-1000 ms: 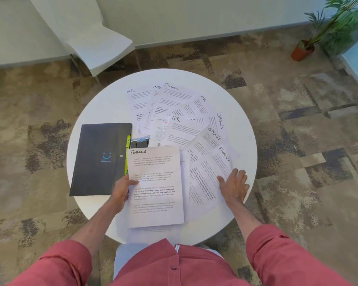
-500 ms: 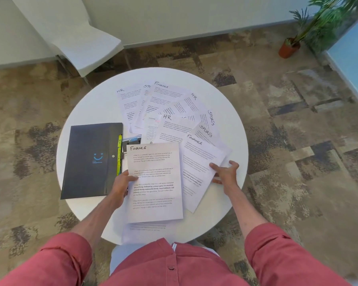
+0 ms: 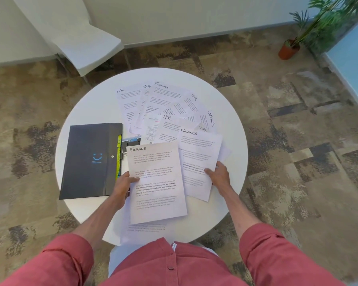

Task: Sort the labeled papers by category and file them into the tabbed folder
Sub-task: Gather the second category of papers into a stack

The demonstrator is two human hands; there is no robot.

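Observation:
A sheet headed FINANCE (image 3: pixel 156 182) lies at the near edge of the round white table (image 3: pixel 87 108), and my left hand (image 3: pixel 123 185) pinches its left edge, thumb on top. Another sheet lies under it. My right hand (image 3: pixel 218 175) grips a second FINANCE sheet (image 3: pixel 198 153) just to the right, thumb on the paper. Several sheets headed HR, SPORTS and FINANCE (image 3: pixel 165 106) fan out across the far half. The dark tabbed folder (image 3: pixel 91 159) lies closed at the left, yellow tabs (image 3: pixel 118 153) showing along its right edge.
A white chair (image 3: pixel 87 42) stands beyond the table at the far left. A potted plant (image 3: pixel 289 48) stands on the patterned carpet at the far right. A small dark object (image 3: pixel 131 142) peeks out between the folder and the papers.
My right hand went from lying flat on the right FINANCE sheet to gripping it, and it drew the sheet leftward beside the one in my left hand. The left hand kept its hold.

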